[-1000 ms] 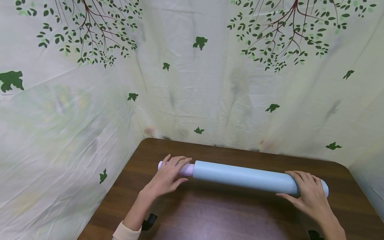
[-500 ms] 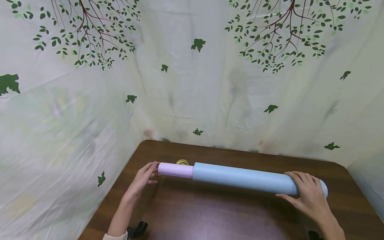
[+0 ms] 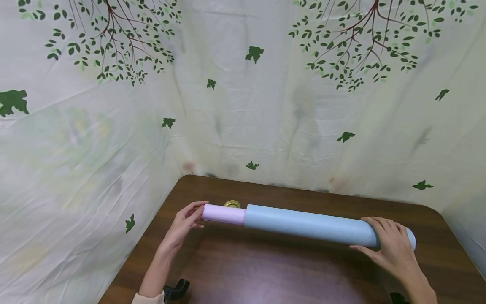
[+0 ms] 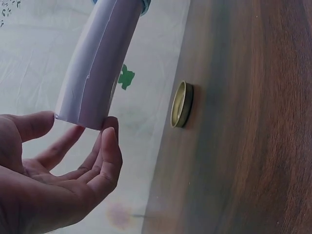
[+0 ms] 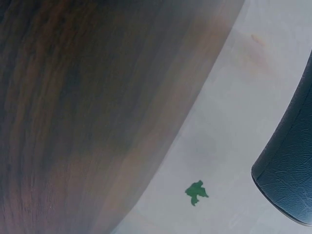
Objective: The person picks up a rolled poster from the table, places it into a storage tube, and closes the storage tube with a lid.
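A long light blue tube (image 3: 303, 223) with a leathery surface is held level above the table. Out of its left end sticks a narrower lilac roll (image 3: 224, 214), whose lengthwise seam shows in the left wrist view. My left hand (image 3: 182, 226) pinches the roll's far left end, thumb (image 4: 39, 124) on one side and curled fingers on the other. Near the tube's right end my right hand (image 3: 392, 242) grips it from above, with the thumb on the near side. In the right wrist view the tube (image 5: 287, 170) shows at the right edge; the hand is out of that frame.
A round gold lid (image 3: 232, 204) lies on the brown wooden table (image 3: 273, 270) behind the lilac roll, with its raised rim seen in the left wrist view. A pale cloth backdrop (image 3: 273, 105) with printed leaves hangs behind the table and on its left.
My left hand has moved left from over the lilac roll to its end, and its fingertips now pinch there. The gold lid has come into view. My right hand stays put.
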Available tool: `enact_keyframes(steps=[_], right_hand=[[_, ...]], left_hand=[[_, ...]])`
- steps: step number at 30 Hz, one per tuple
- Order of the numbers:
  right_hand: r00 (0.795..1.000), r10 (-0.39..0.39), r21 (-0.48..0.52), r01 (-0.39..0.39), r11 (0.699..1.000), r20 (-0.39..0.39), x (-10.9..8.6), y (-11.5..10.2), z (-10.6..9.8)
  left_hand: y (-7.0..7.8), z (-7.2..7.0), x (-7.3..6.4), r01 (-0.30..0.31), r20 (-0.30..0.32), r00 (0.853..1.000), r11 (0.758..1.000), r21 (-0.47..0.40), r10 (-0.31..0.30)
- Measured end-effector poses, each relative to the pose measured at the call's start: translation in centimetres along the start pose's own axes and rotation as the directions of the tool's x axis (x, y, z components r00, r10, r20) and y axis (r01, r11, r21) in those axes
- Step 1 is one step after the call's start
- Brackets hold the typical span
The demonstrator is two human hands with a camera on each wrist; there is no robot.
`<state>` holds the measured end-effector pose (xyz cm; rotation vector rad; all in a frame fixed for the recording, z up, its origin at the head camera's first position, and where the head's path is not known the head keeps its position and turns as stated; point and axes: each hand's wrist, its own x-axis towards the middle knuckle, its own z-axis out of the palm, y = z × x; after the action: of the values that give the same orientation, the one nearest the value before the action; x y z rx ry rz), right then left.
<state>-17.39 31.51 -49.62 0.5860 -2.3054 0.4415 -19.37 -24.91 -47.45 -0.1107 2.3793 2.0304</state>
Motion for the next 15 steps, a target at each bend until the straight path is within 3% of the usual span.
enact_keyframes(steps=[9,15], right_hand=[[1.000,-0.002,0.012,0.002,1.000,0.010,0.1,0.0,0.0],[1.000,0.006,0.006,-0.006,1.000,0.006,0.0,-0.1,0.1]], left_hand=[[-0.1,0.6,-0.6,-0.054,0.113,0.992,0.998,0.018,0.051],[0.1,1.5,-0.6,-0.069,0.147,0.987,0.997,0.039,0.062]])
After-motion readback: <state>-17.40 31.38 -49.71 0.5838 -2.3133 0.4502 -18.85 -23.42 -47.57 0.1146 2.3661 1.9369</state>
